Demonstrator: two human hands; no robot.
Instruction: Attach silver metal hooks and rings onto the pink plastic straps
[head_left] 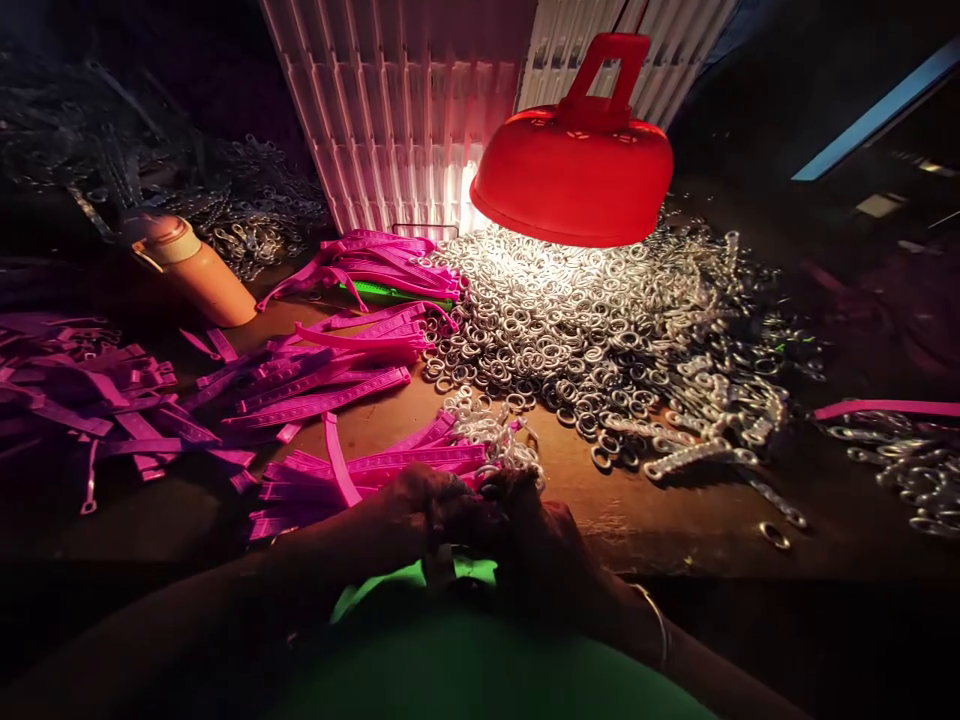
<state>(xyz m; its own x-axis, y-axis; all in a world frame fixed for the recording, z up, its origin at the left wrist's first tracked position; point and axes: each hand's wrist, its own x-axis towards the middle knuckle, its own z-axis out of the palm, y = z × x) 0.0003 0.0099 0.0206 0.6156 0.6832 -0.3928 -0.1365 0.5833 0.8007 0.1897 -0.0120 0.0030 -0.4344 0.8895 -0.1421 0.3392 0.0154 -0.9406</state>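
Note:
My left hand [431, 505] and my right hand [536, 530] are close together at the table's front edge, both dark in shadow. Their fingers are curled in, and what they hold is too dark to make out. Just beyond them, pink straps [420, 462] lie in a bundle, with a clump of silver rings [499, 430] at its right end. More pink straps [322, 395] are stacked behind. A big heap of metal rings [540, 335] spreads under the red lamp [577, 180].
An orange bottle [202, 275] leans at the back left. Purple-lit straps [97, 390] cover the left side. Silver link pieces [705, 460] and a loose ring [774, 536] lie at right. Behind stands a ribbed panel [397, 110]; metal pieces [915, 470] lie far right.

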